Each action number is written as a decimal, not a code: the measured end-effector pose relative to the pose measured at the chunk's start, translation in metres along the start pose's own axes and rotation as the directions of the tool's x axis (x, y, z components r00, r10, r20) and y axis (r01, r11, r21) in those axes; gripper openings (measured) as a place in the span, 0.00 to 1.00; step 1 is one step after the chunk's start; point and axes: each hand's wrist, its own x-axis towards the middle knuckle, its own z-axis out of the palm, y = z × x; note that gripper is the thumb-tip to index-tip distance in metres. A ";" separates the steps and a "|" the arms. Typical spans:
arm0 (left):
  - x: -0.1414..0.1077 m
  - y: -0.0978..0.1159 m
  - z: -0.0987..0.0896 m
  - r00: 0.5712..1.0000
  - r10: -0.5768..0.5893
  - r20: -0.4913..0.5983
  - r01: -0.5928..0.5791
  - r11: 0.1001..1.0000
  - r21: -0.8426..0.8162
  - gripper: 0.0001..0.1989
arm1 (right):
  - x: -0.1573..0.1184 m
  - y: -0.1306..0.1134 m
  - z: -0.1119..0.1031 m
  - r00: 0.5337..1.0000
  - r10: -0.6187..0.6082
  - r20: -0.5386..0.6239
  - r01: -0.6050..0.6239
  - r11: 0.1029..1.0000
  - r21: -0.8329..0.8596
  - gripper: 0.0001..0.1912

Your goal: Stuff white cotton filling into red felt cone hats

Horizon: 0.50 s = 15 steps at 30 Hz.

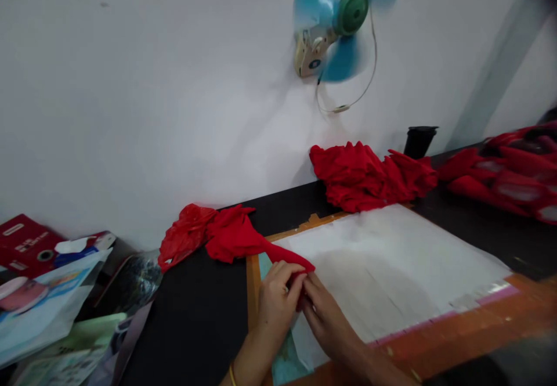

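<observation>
We cannot read the pale lettering (32, 239) on the red box (21, 255) or the badge (315, 64) on the wall fan (351, 13). Our left hand (277, 293) and right hand (325, 311), fingertips close together, pinch one end of the red cloth (235, 235), which stretches over the left corner of the white sheet (391, 258).
</observation>
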 end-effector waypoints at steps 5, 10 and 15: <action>-0.018 0.017 -0.010 0.982 0.191 0.000 -0.191 0.981 0.015 0.08 | -0.007 -0.004 -0.002 0.990 0.002 -0.144 0.006 0.998 0.060 0.11; -0.023 0.010 -0.021 0.769 -0.343 -0.539 0.081 0.889 -0.450 0.28 | -0.018 -0.018 0.006 0.996 0.037 -0.085 -0.032 0.998 0.053 0.16; -0.015 0.019 -0.018 0.686 -0.727 -0.027 0.291 0.308 -0.906 0.33 | -0.032 -0.023 0.033 0.991 0.061 0.121 -0.067 0.997 0.048 0.25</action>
